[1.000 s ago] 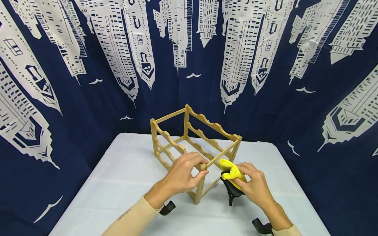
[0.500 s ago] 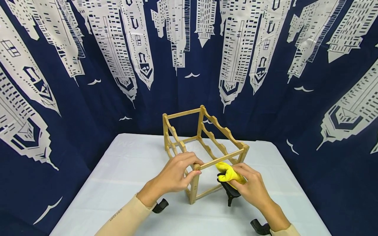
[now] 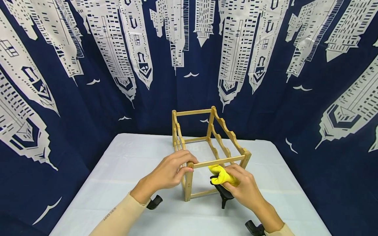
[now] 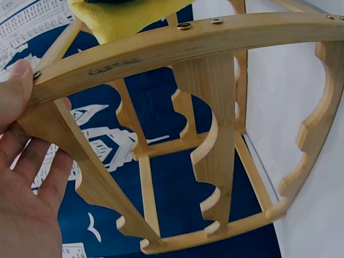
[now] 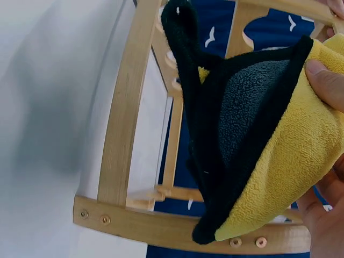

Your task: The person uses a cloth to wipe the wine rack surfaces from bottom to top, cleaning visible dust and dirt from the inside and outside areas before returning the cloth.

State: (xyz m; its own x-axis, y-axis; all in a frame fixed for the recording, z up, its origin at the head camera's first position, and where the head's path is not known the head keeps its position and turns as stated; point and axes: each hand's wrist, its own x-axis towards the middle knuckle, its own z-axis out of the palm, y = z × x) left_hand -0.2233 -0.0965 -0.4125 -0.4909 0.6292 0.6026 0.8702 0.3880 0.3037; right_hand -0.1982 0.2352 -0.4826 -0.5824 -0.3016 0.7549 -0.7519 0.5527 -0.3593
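A light wooden rack (image 3: pixel 218 162) with scalloped rails, like a wine rack, stands at the middle of the table. My left hand (image 3: pixel 166 172) grips its near left top corner; in the left wrist view the thumb (image 4: pixel 16 88) lies on the post and the fingers curl below the rail. Bunched in my right hand (image 3: pixel 243 186) is a yellow cloth (image 3: pixel 220 175) with a dark grey side and black edging. It hangs by the rack's near right side, and in the right wrist view the cloth (image 5: pixel 285 145) overlaps the frame, whose posts show screw heads.
A white-covered table (image 3: pixel 124 183) lies under the rack. Behind and at both sides hangs a navy curtain (image 3: pixel 165 95) printed with white buildings and birds. Black wrist-camera mounts (image 3: pixel 155 202) sit under both wrists.
The rack has turned, its far end swinging right and its near left corner shifting left with my left hand. My right hand and the cloth have moved slightly left.
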